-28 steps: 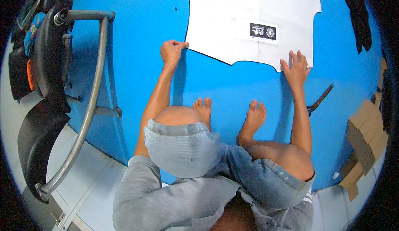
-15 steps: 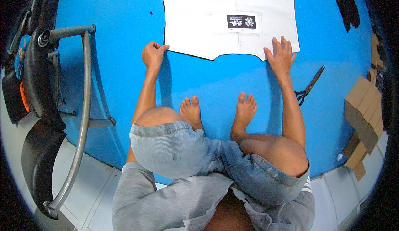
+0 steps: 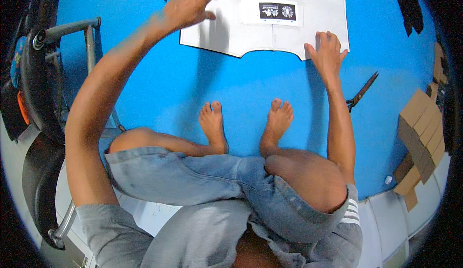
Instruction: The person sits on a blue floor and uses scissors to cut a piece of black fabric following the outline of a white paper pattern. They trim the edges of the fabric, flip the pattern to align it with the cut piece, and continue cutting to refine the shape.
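A flat white panel (image 3: 226, 35) with curved cutouts along its edges lies on the blue mat (image 3: 188, 85); I cannot tell its material. On its middle sits a white rectangular patch (image 3: 278, 12) with a black printed block. My left hand (image 3: 189, 6) hangs over the panel's left part, casting a shadow on it, with thumb and bent fingers apart and nothing between them. At the near right corner, my right hand (image 3: 328, 51) rests on the panel, its fingers spread.
Dark scissors (image 3: 362, 92) lie on the mat right of my right forearm. Cardboard pieces (image 3: 422, 133) stand at the right edge, and black cloth (image 3: 407, 7) lies far right. A metal-framed black chair (image 3: 43, 104) lies at left. My bare feet (image 3: 211, 123) are on the mat.
My left hand has let go of the panel's near left corner and moved up and forward over the panel. The right hand stays at its corner.
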The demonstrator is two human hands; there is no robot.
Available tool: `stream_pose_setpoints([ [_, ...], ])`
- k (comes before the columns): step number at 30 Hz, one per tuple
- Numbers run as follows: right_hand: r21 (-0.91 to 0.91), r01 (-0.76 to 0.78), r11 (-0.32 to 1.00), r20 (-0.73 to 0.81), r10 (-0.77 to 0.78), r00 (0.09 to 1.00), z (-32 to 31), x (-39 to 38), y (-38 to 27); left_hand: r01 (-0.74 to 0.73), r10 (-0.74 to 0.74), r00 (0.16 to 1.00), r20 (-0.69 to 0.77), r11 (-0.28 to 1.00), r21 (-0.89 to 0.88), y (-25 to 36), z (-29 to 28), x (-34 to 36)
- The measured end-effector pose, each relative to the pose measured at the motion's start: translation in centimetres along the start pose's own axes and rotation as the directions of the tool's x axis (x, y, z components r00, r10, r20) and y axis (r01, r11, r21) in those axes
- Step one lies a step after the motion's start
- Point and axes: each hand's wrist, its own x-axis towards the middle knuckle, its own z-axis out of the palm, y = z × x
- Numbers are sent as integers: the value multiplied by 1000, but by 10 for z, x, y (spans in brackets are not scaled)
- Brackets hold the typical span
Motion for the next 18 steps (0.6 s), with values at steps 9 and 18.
stream_pose_setpoints([
  [9,44,-8,999,74,4,997,-6,17,4,216,-219,968,-123,976,-30,62,73,18],
  [18,112,50,992,-127,-36,991,6,7,19,307,-310,950,-42,950,-58,78,65,32],
])
